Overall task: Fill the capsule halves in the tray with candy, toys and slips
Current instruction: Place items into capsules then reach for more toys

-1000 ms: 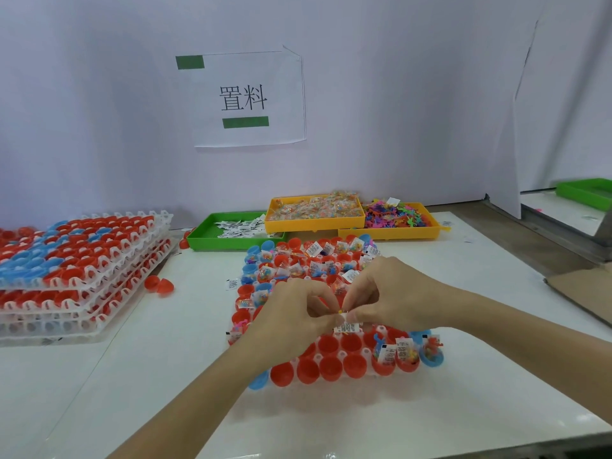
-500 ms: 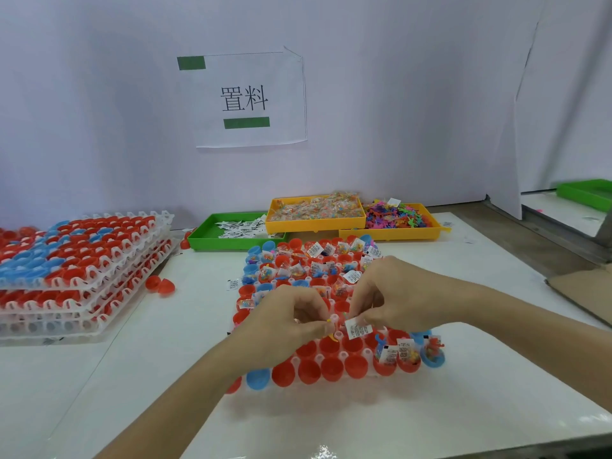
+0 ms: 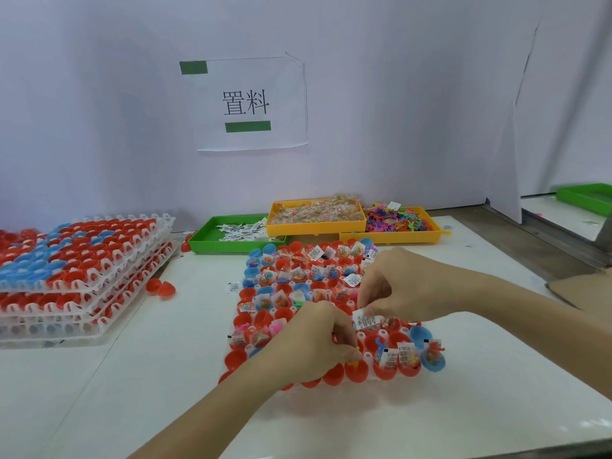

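Now the 2 hands have parted: 1 second ago they were knuckle to knuckle over the middle of the tray [image 3: 427, 376], both working the same small items. The left hand [image 3: 318, 342] has dropped toward the lower centre of the frame, its fingers curled and pinching a small yellow toy [image 3: 356, 361] at the mouth of a red capsule half [image 3: 357, 371] in the near row. The right hand [image 3: 397, 289] stays higher, right of centre, thumb and forefinger pinching a printed paper slip [image 3: 366, 321] just above the tray.

By my reading, the toy is going into that near-row half, and the slip will go in the same or a neighbouring one.

Most halves in the upper rows already show candy packets and slips. Several red halves in the near row look bare, so the tray is well along but not finished. Supplies sit beyond it at mid-frame: a green bin [image 3: 205, 243] of slips, a yellow bin [image 3: 318, 226] of candy and another yellow bin [image 3: 397, 238] of coloured toys.
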